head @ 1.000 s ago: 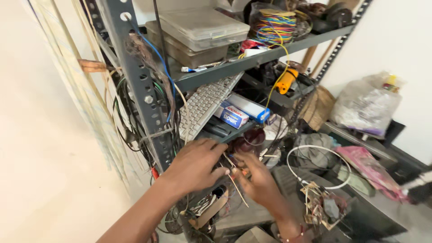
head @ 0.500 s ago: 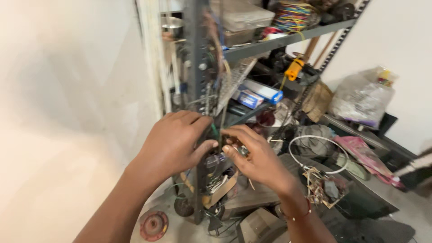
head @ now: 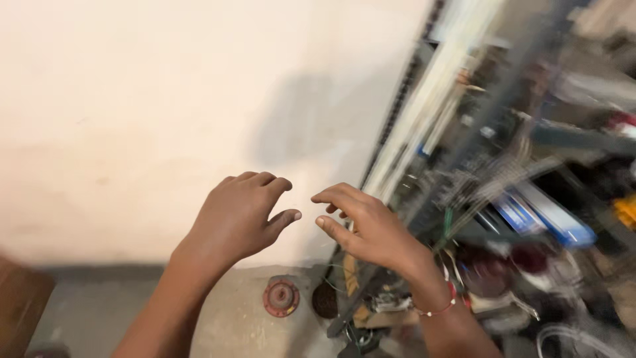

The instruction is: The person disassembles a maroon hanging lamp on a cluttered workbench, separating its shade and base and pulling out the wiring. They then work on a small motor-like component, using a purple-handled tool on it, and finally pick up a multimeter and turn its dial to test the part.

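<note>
Two long blue and white boxes (head: 540,215) on a blurred shelf (head: 583,139) at right, slanting down toward the lower right, lying side by side; print on them too smeared to read. A yellow thing (head: 626,211) just past them at the frame edge, kind not clear. A tall slotted metal post (head: 405,109) of the rack running up from middle to top right, with a pale strip beside it. Tangled wires (head: 477,185) hanging across the rack front, between the hands and the boxes. On the floor below, a round red disc (head: 281,297) with a dark centre, and a darker round disc (head: 324,301) just beside it. A plain cream wall (head: 165,99) filling the left half, with a soft shadow near the post. A brown wooden edge (head: 20,298) at far left, low.

Left hand (head: 238,215) raised in front of the wall, fingers loosely curled, thumb out, grasping nothing. Right hand (head: 371,229) just beside it, apart by a small gap, fingers spread and slightly bent, also released and empty; a thin red and white band (head: 437,308) around that wrist. Both hands held in the air left of the rack, touching no object, nearest to the hanging wires and the post
</note>
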The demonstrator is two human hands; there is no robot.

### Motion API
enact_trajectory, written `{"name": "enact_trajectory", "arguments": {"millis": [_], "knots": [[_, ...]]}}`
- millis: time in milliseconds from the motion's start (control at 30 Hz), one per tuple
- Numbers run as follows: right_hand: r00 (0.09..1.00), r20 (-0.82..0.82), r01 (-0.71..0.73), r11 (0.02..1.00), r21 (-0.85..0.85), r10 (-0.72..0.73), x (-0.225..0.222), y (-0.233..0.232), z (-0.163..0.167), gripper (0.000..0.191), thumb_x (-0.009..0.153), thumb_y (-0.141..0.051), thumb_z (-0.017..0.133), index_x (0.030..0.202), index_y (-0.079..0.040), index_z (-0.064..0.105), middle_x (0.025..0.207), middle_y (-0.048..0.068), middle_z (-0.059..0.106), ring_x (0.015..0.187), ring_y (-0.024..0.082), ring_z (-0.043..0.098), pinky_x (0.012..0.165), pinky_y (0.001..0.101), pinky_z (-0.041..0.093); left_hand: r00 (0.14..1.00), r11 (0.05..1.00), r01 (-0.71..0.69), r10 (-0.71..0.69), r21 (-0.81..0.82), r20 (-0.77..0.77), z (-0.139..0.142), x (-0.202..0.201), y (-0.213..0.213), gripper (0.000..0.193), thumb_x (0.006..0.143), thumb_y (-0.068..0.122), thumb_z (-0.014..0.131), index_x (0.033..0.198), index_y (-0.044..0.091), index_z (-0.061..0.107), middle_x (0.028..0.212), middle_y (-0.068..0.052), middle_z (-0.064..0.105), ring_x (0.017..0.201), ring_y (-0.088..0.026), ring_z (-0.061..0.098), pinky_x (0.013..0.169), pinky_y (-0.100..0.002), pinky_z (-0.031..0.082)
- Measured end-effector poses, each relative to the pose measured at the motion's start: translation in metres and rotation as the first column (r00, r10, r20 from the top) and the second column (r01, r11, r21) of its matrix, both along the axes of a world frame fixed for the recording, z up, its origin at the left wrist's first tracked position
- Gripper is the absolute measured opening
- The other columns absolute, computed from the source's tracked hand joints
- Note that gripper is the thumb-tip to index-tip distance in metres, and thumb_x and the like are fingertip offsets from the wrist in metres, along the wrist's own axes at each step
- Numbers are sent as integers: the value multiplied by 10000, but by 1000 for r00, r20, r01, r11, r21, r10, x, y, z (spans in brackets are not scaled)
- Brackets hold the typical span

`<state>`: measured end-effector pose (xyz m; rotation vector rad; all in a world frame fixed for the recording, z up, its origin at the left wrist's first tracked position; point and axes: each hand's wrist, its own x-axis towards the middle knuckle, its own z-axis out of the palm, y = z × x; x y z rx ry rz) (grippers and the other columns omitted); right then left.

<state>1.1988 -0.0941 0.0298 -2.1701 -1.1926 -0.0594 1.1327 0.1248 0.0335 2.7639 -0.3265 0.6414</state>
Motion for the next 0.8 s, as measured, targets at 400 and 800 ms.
{"name": "enact_trajectory", "arguments": {"millis": [400,800], "knots": [[845,-151,-534,790,-300,514,-48,115,-29,415,919,-352,643,1275,-139,673,1298,37,662,1039,241,710,852,360,580,589,616,-786,772,51,-237,-43,-202,7,405,838,416,732,1091,100,722,968,-120,708,970,-341,665,803,-488,529],[538,-226,-777,374,-506,812,-249,246,-39,473,935,-420,631,1343,-182,634,1294,-24,649,1060,220,709,902,362,559,67,41,-992,972,-119,-226,-90,-462,12,447,819,417,740,1096,68,704,1069,-148,716,1042,-368,654,877,-493,493]]}}
